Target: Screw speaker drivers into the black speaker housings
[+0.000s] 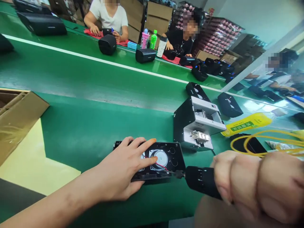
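My left hand [127,161] steadies a black speaker housing [175,152] on the green bench. Its fingers spread over the top and the thumb presses along the near side. A round silver speaker driver [161,157] and a red wire show in the housing beside my fingertips. Wrapped in my right hand [254,180] is a black electric screwdriver [201,180], pointing left. Its bit end meets the housing's near right edge in view; contact cannot be made out. Behind the housing stands a black and silver screw feeder [197,123].
Left stands an open cardboard box [26,117] near yellow paper [42,171]. On the right lie a yellow bottle [247,123] and a coiled yellow cable [249,141]. A white line [133,66] crosses the bench. Beyond it are black speakers [145,55] and several seated co-workers [109,15].
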`<action>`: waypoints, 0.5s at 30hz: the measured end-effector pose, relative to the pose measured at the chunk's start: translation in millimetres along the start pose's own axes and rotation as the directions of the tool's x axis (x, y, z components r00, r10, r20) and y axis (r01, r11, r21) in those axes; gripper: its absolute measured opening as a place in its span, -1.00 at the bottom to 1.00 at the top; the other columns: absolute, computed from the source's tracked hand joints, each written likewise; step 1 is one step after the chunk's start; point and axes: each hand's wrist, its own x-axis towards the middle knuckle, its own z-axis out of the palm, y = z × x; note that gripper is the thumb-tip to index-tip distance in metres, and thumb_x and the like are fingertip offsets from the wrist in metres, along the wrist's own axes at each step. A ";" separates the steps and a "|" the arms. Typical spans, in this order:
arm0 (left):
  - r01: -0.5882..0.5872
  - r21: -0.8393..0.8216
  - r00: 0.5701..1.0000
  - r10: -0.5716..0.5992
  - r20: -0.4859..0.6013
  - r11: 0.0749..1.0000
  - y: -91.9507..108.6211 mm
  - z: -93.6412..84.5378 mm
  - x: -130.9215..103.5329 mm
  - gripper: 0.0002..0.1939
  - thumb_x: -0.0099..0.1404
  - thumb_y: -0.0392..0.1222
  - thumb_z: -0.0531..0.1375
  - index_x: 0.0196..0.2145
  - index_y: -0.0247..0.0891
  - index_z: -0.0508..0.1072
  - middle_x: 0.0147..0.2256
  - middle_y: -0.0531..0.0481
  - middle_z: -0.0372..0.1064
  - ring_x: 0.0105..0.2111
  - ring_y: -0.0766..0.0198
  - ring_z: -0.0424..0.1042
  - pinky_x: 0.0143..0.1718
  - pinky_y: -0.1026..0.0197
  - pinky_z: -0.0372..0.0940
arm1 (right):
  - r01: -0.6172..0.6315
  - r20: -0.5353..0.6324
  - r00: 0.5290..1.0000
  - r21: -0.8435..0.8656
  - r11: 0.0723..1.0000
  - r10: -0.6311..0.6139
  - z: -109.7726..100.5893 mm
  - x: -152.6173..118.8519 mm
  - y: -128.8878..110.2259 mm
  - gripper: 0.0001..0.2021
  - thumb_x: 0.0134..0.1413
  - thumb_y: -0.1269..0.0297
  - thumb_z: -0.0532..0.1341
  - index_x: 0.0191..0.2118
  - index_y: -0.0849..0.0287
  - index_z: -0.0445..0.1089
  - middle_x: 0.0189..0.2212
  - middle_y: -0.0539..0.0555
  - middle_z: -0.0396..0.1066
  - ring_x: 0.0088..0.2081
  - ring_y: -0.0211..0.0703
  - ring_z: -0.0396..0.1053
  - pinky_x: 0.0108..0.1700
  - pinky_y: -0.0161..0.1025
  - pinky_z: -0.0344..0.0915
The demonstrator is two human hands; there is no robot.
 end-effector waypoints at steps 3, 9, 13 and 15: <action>-0.004 -0.003 1.000 0.004 -0.008 1.000 0.1 0.6 -0.3 -0.39 0.24 -0.13 0.31 0.26 0.00 0.44 0.49 -0.21 0.03 0.30 -0.32 0.25 0.19 -0.43 0.19 | 0.136 0.025 0.990 0.055 0.989 -0.137 37.6 2.5 19.1 -0.80 0.35 0.08 0.34 0.03 -0.10 0.55 -0.70 -0.22 0.25 -0.85 -0.38 -0.02 -0.80 -0.31 0.13; -0.008 0.000 1.000 0.008 -0.027 1.000 1.1 -1.4 0.7 -0.41 0.22 -0.09 0.33 0.22 -0.03 0.48 0.46 -0.23 0.10 0.27 -0.32 0.28 0.15 -0.35 0.22 | 0.101 0.063 0.992 0.127 0.987 -0.110 50.1 -2.5 48.5 -0.58 0.36 -0.16 0.22 0.04 0.05 0.57 -0.58 -0.11 0.35 -0.77 -0.30 0.21 -0.73 -0.26 0.20; -0.009 -0.002 0.999 0.009 -0.042 1.000 1.5 -2.4 1.2 -0.43 0.23 -0.06 0.34 0.21 -0.04 0.50 0.44 -0.21 0.14 0.25 -0.30 0.29 0.13 -0.31 0.23 | 0.099 0.074 0.991 0.135 0.986 -0.109 48.1 -5.0 56.1 -0.58 0.36 -0.13 0.22 0.03 0.09 0.56 -0.57 -0.09 0.36 -0.77 -0.30 0.17 -0.74 -0.26 0.17; -0.009 -0.001 0.999 0.009 -0.038 1.000 1.5 -2.4 1.0 -0.43 0.22 -0.06 0.35 0.20 -0.05 0.50 0.44 -0.21 0.14 0.25 -0.30 0.29 0.13 -0.30 0.23 | 0.077 0.082 0.993 0.134 0.988 -0.089 48.7 -5.0 57.1 -0.57 0.34 -0.16 0.23 0.03 0.06 0.57 -0.58 -0.11 0.35 -0.76 -0.30 0.16 -0.72 -0.26 0.17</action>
